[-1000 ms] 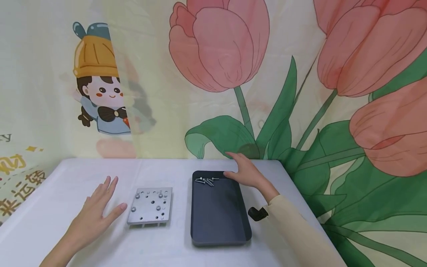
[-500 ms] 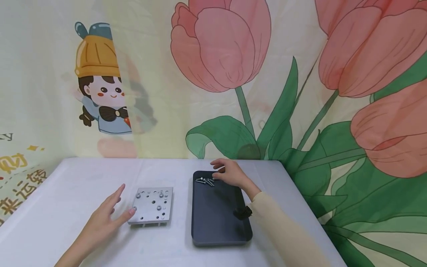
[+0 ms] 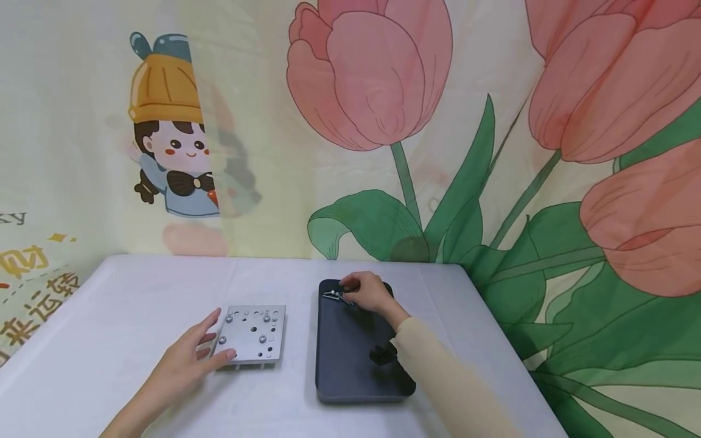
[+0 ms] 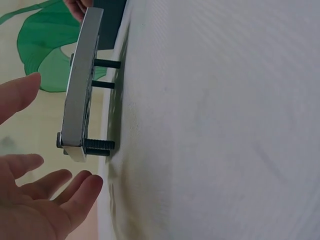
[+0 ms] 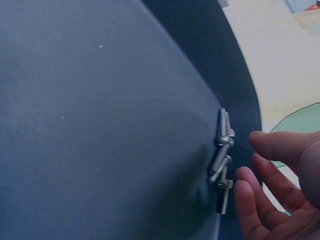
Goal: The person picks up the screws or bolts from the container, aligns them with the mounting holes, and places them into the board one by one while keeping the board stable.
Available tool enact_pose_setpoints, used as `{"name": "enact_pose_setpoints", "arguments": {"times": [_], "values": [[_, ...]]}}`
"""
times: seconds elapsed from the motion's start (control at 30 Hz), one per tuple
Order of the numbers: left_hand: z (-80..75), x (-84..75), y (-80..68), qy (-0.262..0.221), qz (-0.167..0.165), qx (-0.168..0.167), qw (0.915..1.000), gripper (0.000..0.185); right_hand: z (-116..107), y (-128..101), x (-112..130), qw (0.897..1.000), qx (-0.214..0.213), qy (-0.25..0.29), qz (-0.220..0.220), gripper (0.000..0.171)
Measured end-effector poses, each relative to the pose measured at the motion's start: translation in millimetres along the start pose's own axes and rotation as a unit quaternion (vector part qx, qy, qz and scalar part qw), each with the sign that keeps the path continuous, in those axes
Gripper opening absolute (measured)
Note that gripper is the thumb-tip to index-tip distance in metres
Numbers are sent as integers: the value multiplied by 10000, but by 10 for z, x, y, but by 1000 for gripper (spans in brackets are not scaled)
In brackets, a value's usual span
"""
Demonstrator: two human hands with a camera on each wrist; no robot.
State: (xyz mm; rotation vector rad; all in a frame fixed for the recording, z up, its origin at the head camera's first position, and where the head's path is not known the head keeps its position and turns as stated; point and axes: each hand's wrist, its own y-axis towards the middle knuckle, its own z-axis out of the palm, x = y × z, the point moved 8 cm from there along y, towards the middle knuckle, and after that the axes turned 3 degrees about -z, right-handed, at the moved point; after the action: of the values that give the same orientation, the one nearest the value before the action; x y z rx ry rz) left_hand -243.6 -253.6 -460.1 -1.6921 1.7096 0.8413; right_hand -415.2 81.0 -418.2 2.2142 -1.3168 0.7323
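Note:
A square silver metal plate with holes stands on the table, raised on bolts. In the left wrist view, threaded bolts project from its underside. My left hand is at the plate's left side, thumb and fingers spread. The left wrist view shows a gap between its fingertips and the plate. My right hand is over the far end of a dark tray. Beneath it lie several small silver screws. Its thumb and fingers are bent but apart, with no screw visible between them.
A white cloth covers the table. The tray has a raised wall around it. Behind the table hangs a printed backdrop with tulips and a cartoon figure.
My right hand has moved left and down from beyond the tray's right edge to the screws. My left hand has moved right, up to the plate. Plate and tray stay in place.

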Motion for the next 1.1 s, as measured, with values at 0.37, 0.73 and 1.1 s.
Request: {"name": "enact_pose_setpoints", "arguments": {"times": [0.37,0.73,1.1], "values": [[113,96,21,-483,-812,301,9951,107,139,43,-119,9995,60,-241,180,23],[108,142,-12,-586,-720,288,9953,100,241,88,-106,9971,-87,-660,360,17],[101,149,5,-730,-808,239,9938,97,281,99,-102,9950,-219,-737,633,10]]}}
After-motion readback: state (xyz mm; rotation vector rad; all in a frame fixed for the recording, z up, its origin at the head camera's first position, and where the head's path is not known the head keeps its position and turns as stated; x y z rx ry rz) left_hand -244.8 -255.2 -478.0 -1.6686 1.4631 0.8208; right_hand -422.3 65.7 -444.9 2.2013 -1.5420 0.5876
